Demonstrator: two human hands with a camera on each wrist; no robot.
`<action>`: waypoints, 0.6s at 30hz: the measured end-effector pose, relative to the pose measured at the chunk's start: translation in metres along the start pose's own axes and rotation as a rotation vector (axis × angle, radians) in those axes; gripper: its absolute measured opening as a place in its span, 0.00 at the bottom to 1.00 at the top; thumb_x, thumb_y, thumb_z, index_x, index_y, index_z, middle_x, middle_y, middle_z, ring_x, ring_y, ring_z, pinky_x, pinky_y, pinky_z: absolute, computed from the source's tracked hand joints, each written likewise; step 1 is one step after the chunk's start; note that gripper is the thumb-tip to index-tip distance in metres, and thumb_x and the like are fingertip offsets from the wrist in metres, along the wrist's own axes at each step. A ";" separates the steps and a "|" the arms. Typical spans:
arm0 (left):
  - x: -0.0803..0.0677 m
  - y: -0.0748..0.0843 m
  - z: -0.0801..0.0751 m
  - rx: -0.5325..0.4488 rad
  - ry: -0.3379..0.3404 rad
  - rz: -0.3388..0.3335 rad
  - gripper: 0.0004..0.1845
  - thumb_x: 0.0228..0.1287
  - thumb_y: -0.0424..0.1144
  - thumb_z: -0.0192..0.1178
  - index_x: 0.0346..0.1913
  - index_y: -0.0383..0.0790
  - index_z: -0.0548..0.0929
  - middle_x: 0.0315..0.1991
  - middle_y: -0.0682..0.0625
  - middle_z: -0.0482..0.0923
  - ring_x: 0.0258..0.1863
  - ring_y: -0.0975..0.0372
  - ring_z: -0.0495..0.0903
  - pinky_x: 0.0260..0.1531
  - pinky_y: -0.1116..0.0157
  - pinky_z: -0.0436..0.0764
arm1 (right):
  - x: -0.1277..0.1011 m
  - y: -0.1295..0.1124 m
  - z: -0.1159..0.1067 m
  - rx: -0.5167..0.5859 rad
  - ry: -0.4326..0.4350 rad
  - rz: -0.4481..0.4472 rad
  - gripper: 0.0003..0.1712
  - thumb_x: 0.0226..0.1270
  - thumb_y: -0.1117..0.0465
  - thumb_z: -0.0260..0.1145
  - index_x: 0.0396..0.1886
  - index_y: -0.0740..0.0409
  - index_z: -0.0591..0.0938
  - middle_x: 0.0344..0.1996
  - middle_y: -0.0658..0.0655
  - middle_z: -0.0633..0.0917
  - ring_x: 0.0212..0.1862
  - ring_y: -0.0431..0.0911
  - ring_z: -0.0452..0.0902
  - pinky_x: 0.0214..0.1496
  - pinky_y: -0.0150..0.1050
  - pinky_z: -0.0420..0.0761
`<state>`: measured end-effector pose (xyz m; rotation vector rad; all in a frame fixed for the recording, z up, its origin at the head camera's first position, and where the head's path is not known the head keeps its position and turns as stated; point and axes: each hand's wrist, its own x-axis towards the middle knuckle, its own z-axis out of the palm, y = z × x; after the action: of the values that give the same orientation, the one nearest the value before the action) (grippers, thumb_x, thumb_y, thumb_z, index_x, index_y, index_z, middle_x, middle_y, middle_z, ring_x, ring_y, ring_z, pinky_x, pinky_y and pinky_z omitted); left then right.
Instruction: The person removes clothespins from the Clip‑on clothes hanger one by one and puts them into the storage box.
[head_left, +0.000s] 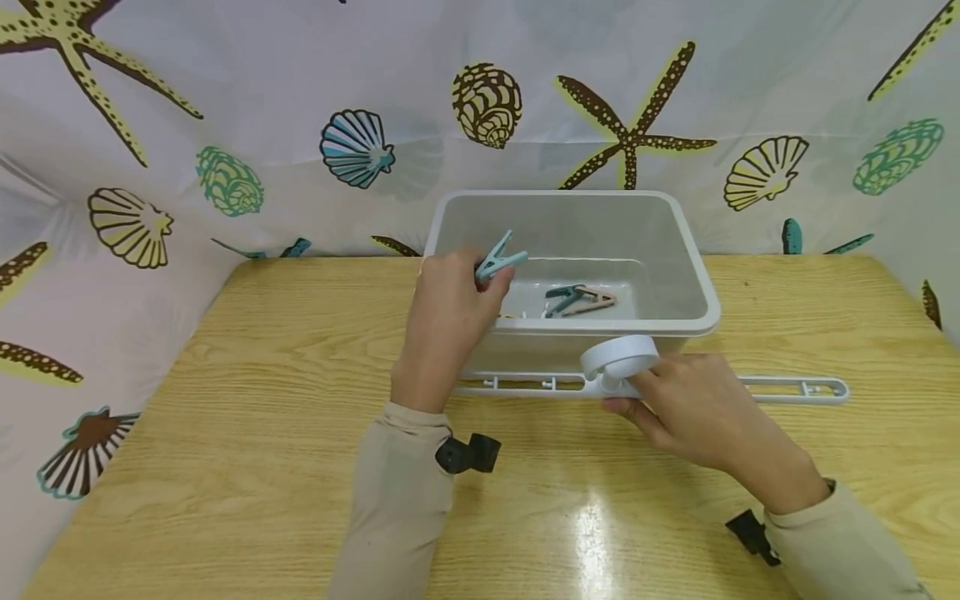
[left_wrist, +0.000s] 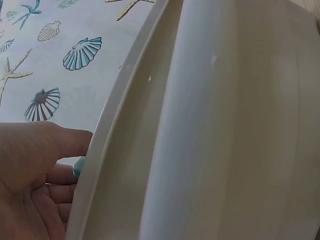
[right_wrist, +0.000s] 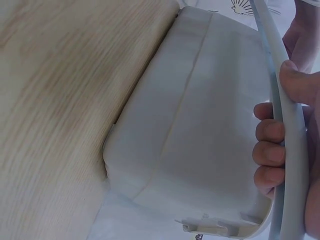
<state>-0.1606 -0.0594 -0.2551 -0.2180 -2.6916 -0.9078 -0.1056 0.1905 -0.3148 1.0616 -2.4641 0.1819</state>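
A wooden table (head_left: 247, 433) carries everything, backed by a curtain (head_left: 225, 100) printed with shells and starfish. Just beyond both hands stands a pale grey plastic bin (head_left: 693, 275), its near wall filling the left wrist view (left_wrist: 225, 125) and the right wrist view (right_wrist: 200, 135). Against the foot of that wall lies a white hanger bar (head_left: 795, 388) with a round disc (head_left: 618, 354) at its middle, running out to either side of the right hand (head_left: 693, 408). That hand grips the bar at the disc, thumb on one face of the rail and fingers (right_wrist: 267, 155) curled behind it. The left hand (head_left: 446, 321) is raised over the bin's near rim, its fingers closed on a light blue clothespin (head_left: 501, 258) that juts up past the fingertips. Deeper in the bin, beyond that pinch, lie a teal clothespin (head_left: 562, 298) and a beige clothespin (head_left: 596, 300), touching each other.
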 end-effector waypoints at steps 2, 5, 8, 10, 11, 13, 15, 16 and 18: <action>0.001 -0.001 0.001 -0.016 -0.007 -0.012 0.14 0.68 0.42 0.61 0.33 0.32 0.81 0.22 0.46 0.76 0.21 0.59 0.71 0.19 0.66 0.68 | 0.000 0.000 0.000 -0.001 -0.003 -0.001 0.39 0.73 0.33 0.32 0.30 0.55 0.78 0.14 0.47 0.69 0.15 0.37 0.59 0.14 0.34 0.59; 0.004 -0.001 0.001 -0.086 -0.037 -0.044 0.18 0.69 0.43 0.60 0.49 0.29 0.79 0.32 0.43 0.82 0.28 0.57 0.81 0.26 0.64 0.77 | 0.000 0.000 0.001 -0.005 -0.009 -0.003 0.39 0.73 0.33 0.31 0.29 0.55 0.77 0.14 0.46 0.68 0.15 0.37 0.58 0.14 0.33 0.58; 0.007 -0.001 0.000 -0.188 -0.116 -0.099 0.30 0.69 0.44 0.59 0.68 0.34 0.66 0.51 0.40 0.81 0.43 0.54 0.84 0.40 0.59 0.82 | 0.000 -0.001 0.002 -0.002 -0.021 0.002 0.38 0.73 0.32 0.31 0.27 0.54 0.76 0.14 0.45 0.67 0.15 0.37 0.57 0.14 0.33 0.57; 0.007 0.000 -0.001 -0.234 -0.160 -0.113 0.33 0.69 0.45 0.58 0.71 0.37 0.60 0.60 0.39 0.75 0.51 0.53 0.82 0.46 0.56 0.80 | -0.001 -0.001 0.002 0.002 -0.028 0.007 0.38 0.72 0.32 0.31 0.27 0.54 0.76 0.14 0.45 0.67 0.15 0.37 0.57 0.14 0.33 0.58; 0.007 -0.001 -0.001 -0.244 -0.173 -0.107 0.32 0.69 0.45 0.58 0.71 0.37 0.61 0.61 0.39 0.73 0.52 0.53 0.81 0.48 0.56 0.80 | -0.001 -0.001 0.002 0.004 -0.030 0.009 0.38 0.72 0.32 0.31 0.27 0.54 0.76 0.14 0.45 0.67 0.15 0.37 0.58 0.14 0.34 0.58; 0.005 -0.001 -0.003 -0.244 -0.168 -0.063 0.28 0.69 0.44 0.58 0.67 0.36 0.67 0.60 0.40 0.74 0.51 0.53 0.81 0.48 0.56 0.79 | -0.001 -0.001 0.003 0.004 -0.027 0.006 0.38 0.72 0.32 0.31 0.28 0.54 0.76 0.14 0.46 0.68 0.15 0.38 0.58 0.14 0.34 0.59; 0.002 -0.003 -0.005 -0.243 -0.136 0.006 0.23 0.69 0.42 0.58 0.61 0.33 0.73 0.56 0.40 0.78 0.49 0.53 0.82 0.48 0.58 0.80 | -0.001 0.000 0.003 0.002 -0.020 0.002 0.39 0.72 0.32 0.30 0.30 0.55 0.77 0.14 0.46 0.69 0.15 0.38 0.59 0.13 0.34 0.59; 0.001 -0.004 -0.006 -0.244 -0.119 0.048 0.20 0.69 0.40 0.58 0.58 0.32 0.76 0.53 0.40 0.80 0.48 0.53 0.82 0.47 0.59 0.80 | -0.001 0.000 0.004 0.002 -0.018 0.000 0.39 0.72 0.32 0.30 0.30 0.55 0.77 0.15 0.46 0.69 0.15 0.38 0.59 0.13 0.34 0.59; -0.004 -0.007 -0.009 -0.248 -0.088 0.143 0.15 0.69 0.37 0.58 0.52 0.30 0.80 0.46 0.40 0.82 0.44 0.54 0.83 0.44 0.61 0.81 | -0.001 0.000 0.004 0.002 -0.016 -0.002 0.39 0.73 0.32 0.30 0.31 0.55 0.78 0.15 0.47 0.69 0.15 0.37 0.59 0.13 0.34 0.59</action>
<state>-0.1567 -0.0702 -0.2534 -0.5078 -2.5949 -1.2103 -0.1068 0.1897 -0.3186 1.0705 -2.4775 0.1752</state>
